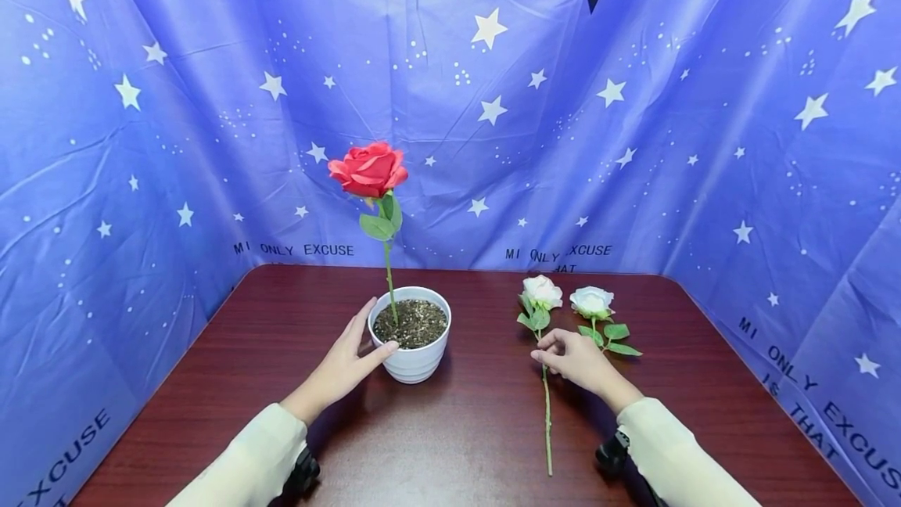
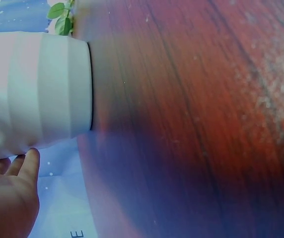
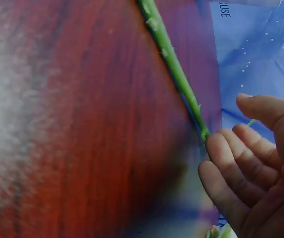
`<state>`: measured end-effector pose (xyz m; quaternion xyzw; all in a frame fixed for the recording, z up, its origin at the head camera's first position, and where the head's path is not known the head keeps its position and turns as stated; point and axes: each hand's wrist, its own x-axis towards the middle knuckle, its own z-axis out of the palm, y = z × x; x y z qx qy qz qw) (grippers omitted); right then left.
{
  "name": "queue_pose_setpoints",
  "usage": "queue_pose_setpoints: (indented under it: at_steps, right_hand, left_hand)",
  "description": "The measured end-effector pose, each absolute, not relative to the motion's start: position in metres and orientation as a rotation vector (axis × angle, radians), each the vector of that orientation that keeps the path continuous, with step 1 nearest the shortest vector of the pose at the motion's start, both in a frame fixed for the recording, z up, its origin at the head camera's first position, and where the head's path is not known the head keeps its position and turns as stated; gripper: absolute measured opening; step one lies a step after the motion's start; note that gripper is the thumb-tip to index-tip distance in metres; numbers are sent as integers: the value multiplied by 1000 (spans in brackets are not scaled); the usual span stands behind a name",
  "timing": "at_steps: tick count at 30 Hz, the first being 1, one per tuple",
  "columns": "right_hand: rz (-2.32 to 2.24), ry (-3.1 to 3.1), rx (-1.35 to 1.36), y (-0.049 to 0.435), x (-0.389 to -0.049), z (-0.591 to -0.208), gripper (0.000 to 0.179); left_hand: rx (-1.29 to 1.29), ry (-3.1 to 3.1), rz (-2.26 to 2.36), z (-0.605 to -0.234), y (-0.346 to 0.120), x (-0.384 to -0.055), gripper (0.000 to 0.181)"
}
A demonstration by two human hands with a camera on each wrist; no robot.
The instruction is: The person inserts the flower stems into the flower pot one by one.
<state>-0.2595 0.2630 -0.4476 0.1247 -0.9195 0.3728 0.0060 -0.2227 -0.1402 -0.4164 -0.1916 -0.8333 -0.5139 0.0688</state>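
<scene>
A white ribbed pot of dark soil holds an upright red rose. My left hand rests against the pot's near left side, fingers fairly straight, thumb at the rim. In the left wrist view, the fingertips lie right at the pot wall. A pale pink rose lies on the table, its stem pointing toward me. Over that stem is my right hand, fingers loosely bent. The right wrist view shows a gap between thumb and forefinger beside the stem.
A white rose with green leaves lies just right of the pink one, partly behind the right hand. The dark red wooden table is bounded at the back and sides by a blue star-patterned cloth.
</scene>
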Motion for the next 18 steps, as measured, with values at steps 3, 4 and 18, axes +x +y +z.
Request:
queue_pose_setpoints:
  at_steps: [3,4,18]
  right_hand:
    - [1133,-2923,284,264,-259,-451,30]
    - [1120,-2940,240,263,-258,-452,32]
    - [1076,-3046,45,257,-257,-451,39]
  left_hand:
    - [-573,-2503,-1544,-428,-143,-231,84]
    - [-573,-2502,-1538,-432,-144,-234,84]
    - [-590,-2499,-1547,-443,-148,-240,86]
